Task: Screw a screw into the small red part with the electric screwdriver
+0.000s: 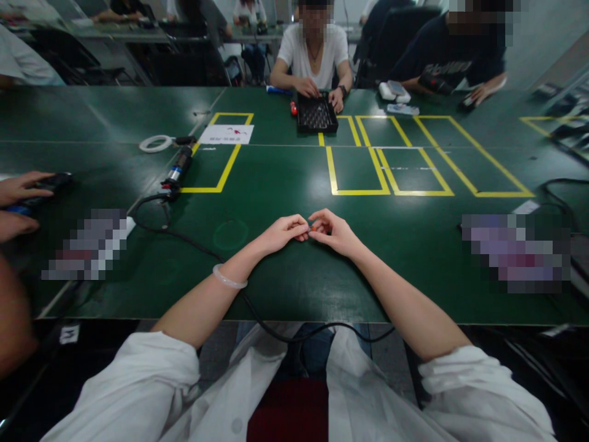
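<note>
Over the green table, both of my hands meet in front of me with bent fingers. My left hand [286, 234], with a pale bangle [229, 279] on its wrist, is closed in a pinch; what its fingertips grip is too small to make out. My right hand [335, 232] curls in from the other side, thumb and fingers drawn together. A tiny orange piece [313, 229] shows between the two hands, at the right fingertips. Most of it is hidden by my fingers. A black cable [197, 244] runs on the table past my left forearm.
Yellow tape outlines [361, 192] mark the green table [285, 282]. A cylindrical powered tool [178, 166] lies left, near a white printed sheet [226, 134]. Opposite, a person handles a black tray [316, 116]. Another person's hands [21, 190] are at far left. Blurred-out items lie on both sides.
</note>
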{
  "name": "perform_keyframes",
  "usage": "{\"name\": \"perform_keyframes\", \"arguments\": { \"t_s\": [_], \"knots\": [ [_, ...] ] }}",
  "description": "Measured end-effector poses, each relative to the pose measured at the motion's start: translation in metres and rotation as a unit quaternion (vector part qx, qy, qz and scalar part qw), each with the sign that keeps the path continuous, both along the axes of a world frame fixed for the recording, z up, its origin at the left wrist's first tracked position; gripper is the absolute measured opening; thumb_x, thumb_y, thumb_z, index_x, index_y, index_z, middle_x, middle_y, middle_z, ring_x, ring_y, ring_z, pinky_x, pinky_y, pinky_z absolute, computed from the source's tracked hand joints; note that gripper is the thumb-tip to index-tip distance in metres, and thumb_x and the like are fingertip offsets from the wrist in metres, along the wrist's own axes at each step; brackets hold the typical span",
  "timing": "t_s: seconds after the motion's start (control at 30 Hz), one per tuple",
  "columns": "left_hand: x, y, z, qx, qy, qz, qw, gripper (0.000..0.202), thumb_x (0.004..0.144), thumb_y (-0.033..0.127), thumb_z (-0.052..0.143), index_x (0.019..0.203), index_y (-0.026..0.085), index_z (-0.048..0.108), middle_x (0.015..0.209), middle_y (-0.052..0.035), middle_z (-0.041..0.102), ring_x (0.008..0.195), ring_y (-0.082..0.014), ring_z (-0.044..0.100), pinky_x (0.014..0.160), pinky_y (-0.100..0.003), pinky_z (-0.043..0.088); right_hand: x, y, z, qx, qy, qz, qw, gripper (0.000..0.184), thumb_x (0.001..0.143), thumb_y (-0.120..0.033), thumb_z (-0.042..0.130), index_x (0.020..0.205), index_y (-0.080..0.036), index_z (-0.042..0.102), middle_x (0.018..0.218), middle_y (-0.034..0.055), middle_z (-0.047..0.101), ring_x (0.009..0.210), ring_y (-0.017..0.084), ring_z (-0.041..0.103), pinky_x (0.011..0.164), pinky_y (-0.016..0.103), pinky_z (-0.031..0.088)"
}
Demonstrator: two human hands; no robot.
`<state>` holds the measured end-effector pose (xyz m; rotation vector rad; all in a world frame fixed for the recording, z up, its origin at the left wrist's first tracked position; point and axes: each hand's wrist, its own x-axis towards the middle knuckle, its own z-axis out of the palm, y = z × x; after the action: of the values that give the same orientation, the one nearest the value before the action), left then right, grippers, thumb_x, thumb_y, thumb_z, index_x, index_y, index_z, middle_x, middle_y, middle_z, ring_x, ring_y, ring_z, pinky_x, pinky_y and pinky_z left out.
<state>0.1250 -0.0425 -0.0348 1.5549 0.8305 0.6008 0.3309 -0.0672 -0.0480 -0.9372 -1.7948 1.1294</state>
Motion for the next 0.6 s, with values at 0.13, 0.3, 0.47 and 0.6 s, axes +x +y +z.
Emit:
{"name": "perform_keyframes", "arguments": {
  "t_s": [0.13,0.3,0.47,0.6],
  "knots": [
    [-0.0006,0.0014,-0.0011,0.005,0.005,0.003,1.000,0.039,0.085,0.049,0.064,0.091,0.011,0.060,0.080,-0.0039,0.063,0.073,-0.0123,0.059,0.074,-0.027,0.047,-0.0009,-0.0027,0.0040,0.038,-0.041,0.006,0.998,0.029,0.083,-0.033,0.070,0.105,-0.020,0.057,0.080,-0.0012,0.063,0.064,0.011,0.055,0.060,0.025,0.045],
    [-0.0003,0.0014,-0.0011,-0.005,-0.001,0.004,1.000,0.038,0.085,0.048,0.064,0.091,0.011,0.060,0.082,-0.0054,0.065,0.074,-0.0129,0.060,0.074,-0.028,0.048,-0.0005,-0.0028,0.0052,0.080,-0.076,-0.015,0.994,0.015,0.087,-0.026,0.062,0.101,-0.019,0.058,0.081,0.0002,0.065,0.068,0.012,0.057,0.064,0.026,0.046],
    [-0.0002,0.0003,0.0017,-0.007,0.003,0.005,1.000,0.039,0.085,0.048,0.064,0.092,0.010,0.060,0.082,-0.0056,0.065,0.075,-0.0130,0.060,0.076,-0.028,0.048,-0.0004,-0.0025,0.0051,0.083,-0.089,-0.025,0.992,0.016,0.088,-0.026,0.061,0.102,-0.020,0.057,0.084,0.0011,0.068,0.069,0.013,0.059,0.065,0.026,0.046],
    [-0.0002,-0.0003,0.0035,-0.010,0.009,0.007,1.000,0.040,0.085,0.049,0.065,0.093,0.010,0.061,0.083,-0.0062,0.065,0.076,-0.0133,0.060,0.076,-0.029,0.048,-0.0002,-0.0025,0.0058,0.087,-0.091,-0.028,0.992,0.015,0.088,-0.027,0.061,0.101,-0.019,0.058,0.084,0.0016,0.068,0.069,0.013,0.059,0.065,0.026,0.046]
  ]
}}
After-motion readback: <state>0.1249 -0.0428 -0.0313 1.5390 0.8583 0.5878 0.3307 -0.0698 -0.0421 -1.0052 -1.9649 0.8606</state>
